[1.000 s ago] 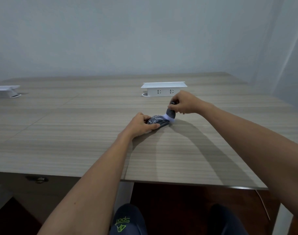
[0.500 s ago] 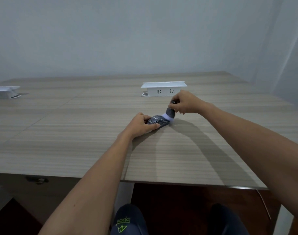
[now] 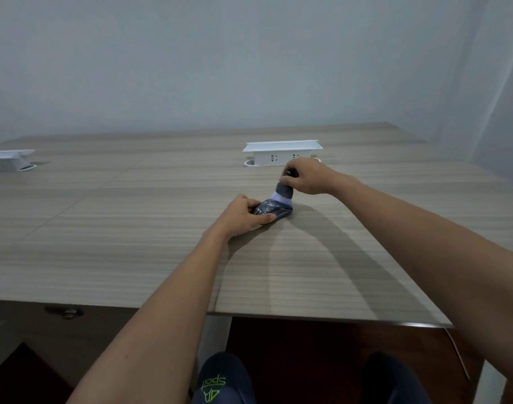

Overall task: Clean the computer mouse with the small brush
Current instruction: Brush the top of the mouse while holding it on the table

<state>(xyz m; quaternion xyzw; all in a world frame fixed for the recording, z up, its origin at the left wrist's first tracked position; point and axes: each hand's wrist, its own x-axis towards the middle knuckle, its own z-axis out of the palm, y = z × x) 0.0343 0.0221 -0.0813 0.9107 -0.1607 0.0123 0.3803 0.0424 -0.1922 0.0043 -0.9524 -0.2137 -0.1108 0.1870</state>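
Fingers first: your right hand has its fingertips bunched in a pinch round the dark stubby handle of the small round brush with pale lilac bristles. Your left hand is curled over the near end of the dark grey, glossy plastic computer mouse, thumb along its near side, fingers wrapped over the far side; it pins the mouse flat to the desk.

Step in hand, as I judge it: brushing is under way. Bristles are splayed against the far end of the mouse, the button end as best I can tell, with the handle tilted back toward your right hand.

Next move, a judgement only: sweep the bristles along the top shell toward your left hand, then shift that grip so the covered near end and sides get reached. Light pressure should do; keep the left hand firm so the mouse does not skid.

Location: the mouse lies on the pale striped wood-grain desk, out toward the middle at arm's reach, near the white pop-up socket box with a flat lid but apart from it. A second white box sits far off to the left.

Look of the mouse: low, rounded, with pale reflections across its top. Dust or dirt cannot be made out. No cable is visible. Wheel and seams too small to tell.
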